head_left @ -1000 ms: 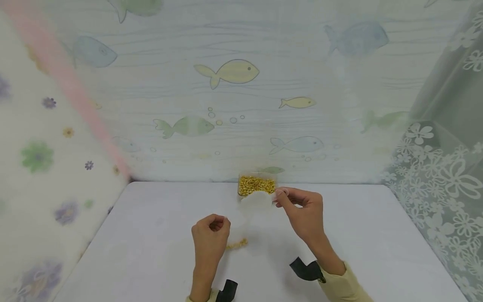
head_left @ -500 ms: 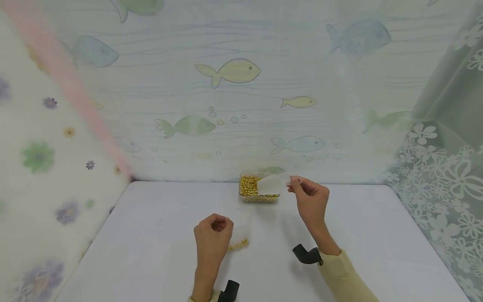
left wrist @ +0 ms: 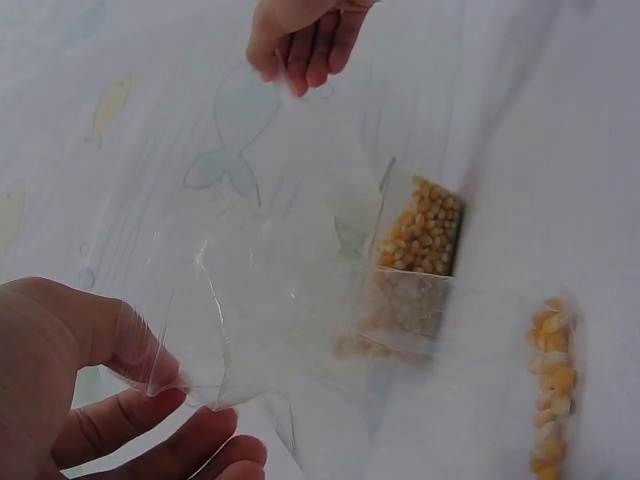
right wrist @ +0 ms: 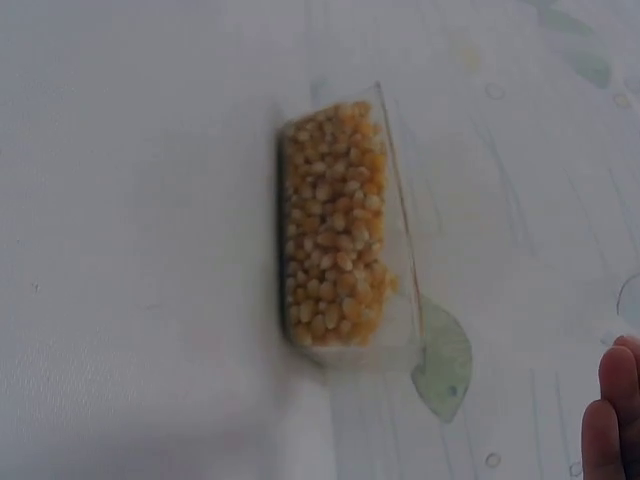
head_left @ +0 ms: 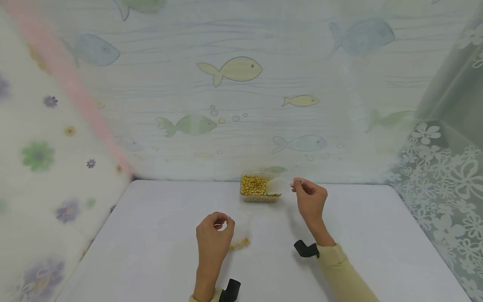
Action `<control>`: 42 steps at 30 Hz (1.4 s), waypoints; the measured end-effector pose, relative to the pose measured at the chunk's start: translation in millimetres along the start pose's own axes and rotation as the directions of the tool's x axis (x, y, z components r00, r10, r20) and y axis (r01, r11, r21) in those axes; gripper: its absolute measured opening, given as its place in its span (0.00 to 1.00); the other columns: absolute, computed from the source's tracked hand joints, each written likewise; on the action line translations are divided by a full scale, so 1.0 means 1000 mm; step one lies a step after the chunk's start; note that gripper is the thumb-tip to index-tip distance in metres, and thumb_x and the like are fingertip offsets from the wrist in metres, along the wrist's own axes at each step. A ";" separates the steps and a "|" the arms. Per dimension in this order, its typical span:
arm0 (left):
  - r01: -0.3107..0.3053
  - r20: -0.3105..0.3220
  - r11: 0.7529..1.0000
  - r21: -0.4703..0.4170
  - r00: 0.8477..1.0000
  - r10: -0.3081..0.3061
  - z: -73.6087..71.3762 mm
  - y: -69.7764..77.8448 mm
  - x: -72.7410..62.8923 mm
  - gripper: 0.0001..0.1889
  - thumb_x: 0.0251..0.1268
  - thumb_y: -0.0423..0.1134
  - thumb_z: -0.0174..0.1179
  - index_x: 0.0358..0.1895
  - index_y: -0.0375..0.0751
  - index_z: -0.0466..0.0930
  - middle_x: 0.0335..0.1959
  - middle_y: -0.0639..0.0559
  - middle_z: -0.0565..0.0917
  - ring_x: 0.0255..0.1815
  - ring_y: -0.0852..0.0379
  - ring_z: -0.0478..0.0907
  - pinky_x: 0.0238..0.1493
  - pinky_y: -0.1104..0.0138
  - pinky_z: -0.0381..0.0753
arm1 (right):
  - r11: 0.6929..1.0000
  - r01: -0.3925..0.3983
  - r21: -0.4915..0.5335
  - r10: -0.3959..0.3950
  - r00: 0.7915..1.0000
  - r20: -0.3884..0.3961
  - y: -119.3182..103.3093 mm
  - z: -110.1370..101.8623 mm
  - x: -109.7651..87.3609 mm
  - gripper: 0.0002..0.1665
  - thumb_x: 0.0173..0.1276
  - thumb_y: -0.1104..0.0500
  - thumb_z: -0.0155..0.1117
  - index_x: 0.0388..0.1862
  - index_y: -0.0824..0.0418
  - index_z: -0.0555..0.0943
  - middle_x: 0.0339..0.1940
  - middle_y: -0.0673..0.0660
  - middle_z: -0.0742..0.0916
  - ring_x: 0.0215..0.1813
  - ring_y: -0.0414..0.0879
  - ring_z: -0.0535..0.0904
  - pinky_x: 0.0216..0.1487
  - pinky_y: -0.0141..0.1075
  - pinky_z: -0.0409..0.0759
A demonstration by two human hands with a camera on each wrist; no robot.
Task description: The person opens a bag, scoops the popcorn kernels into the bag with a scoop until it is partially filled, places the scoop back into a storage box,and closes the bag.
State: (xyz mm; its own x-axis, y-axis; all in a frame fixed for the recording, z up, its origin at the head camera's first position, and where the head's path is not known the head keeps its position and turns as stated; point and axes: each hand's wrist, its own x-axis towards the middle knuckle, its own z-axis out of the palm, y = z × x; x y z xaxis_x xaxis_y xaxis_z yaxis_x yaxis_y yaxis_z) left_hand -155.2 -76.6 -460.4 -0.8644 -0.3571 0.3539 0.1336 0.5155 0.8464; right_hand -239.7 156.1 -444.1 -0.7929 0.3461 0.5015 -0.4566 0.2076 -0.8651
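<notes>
My left hand pinches the top of a clear plastic bag between thumb and fingers. The bag hangs above the table, with a small row of yellow corn kernels along its bottom. Farther forward, my right hand pinches the handle end of a white scoop. The scoop's blade lies over the right part of a clear rectangular container full of corn kernels. Whether the blade touches the kernels I cannot tell. Only fingertips of the right hand show in the right wrist view.
The container stands near the back edge of the white table, close to a wall covering printed with fish. A lace curtain hangs on the right. Black wrist mounts stick out from both sleeves.
The right hand and scoop have moved right and slightly back, from in front of the container to its right side. The left hand with the bag has barely shifted.
</notes>
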 end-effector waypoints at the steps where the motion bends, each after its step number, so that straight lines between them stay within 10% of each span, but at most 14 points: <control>1: 0.012 0.008 1.000 -0.012 1.000 -0.012 0.000 0.000 0.000 0.06 0.58 0.28 0.66 0.26 0.42 0.84 0.25 0.51 0.84 0.31 0.51 0.84 0.37 0.60 0.86 | 1.000 0.004 -0.004 -0.004 1.000 -0.001 0.000 0.000 0.000 0.08 0.70 0.72 0.63 0.37 0.79 0.86 0.29 0.74 0.88 0.27 0.41 0.86 0.34 0.26 0.84; 13: 0.076 0.058 0.993 -0.093 0.996 -0.071 0.000 -0.003 0.001 0.05 0.59 0.28 0.65 0.28 0.40 0.84 0.23 0.51 0.85 0.27 0.59 0.86 0.33 0.71 0.85 | 0.997 0.047 -0.055 -0.047 0.999 0.000 -0.002 0.008 -0.002 0.07 0.69 0.73 0.63 0.35 0.78 0.86 0.27 0.72 0.88 0.26 0.50 0.86 0.29 0.22 0.80; 22: 0.056 0.065 0.994 -0.095 0.997 -0.050 0.000 -0.003 0.000 0.05 0.61 0.29 0.65 0.29 0.41 0.84 0.24 0.52 0.85 0.29 0.58 0.85 0.36 0.66 0.86 | 0.982 -0.190 0.001 0.190 0.981 0.043 0.032 0.013 0.004 0.11 0.71 0.68 0.63 0.39 0.77 0.87 0.31 0.73 0.88 0.26 0.45 0.88 0.32 0.29 0.85; 31: 0.017 0.010 0.996 -0.089 1.000 -0.016 0.003 -0.002 0.000 0.05 0.60 0.28 0.66 0.29 0.41 0.84 0.26 0.51 0.86 0.30 0.59 0.85 0.37 0.65 0.88 | 0.871 -0.480 0.103 0.475 0.877 0.069 0.062 0.014 0.006 0.20 0.74 0.60 0.64 0.51 0.80 0.82 0.25 0.49 0.90 0.26 0.36 0.87 0.34 0.30 0.86; 42: 0.009 0.020 0.991 -0.132 1.000 -0.007 0.003 0.001 -0.001 0.05 0.61 0.29 0.65 0.30 0.42 0.84 0.27 0.51 0.86 0.31 0.59 0.86 0.34 0.69 0.86 | 0.696 -0.666 0.269 0.672 0.736 0.086 0.065 0.016 0.004 0.23 0.72 0.61 0.62 0.58 0.79 0.78 0.22 0.47 0.89 0.29 0.37 0.88 0.40 0.30 0.86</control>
State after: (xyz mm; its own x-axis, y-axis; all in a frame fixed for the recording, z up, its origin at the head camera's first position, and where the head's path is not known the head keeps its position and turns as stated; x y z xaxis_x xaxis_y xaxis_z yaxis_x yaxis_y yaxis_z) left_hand -156.0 -73.2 -461.1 -0.8746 -0.3454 0.3402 0.1883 0.4045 0.8949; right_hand -279.2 155.9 -498.8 -0.9248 0.3157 -0.2123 0.1017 -0.3326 -0.9376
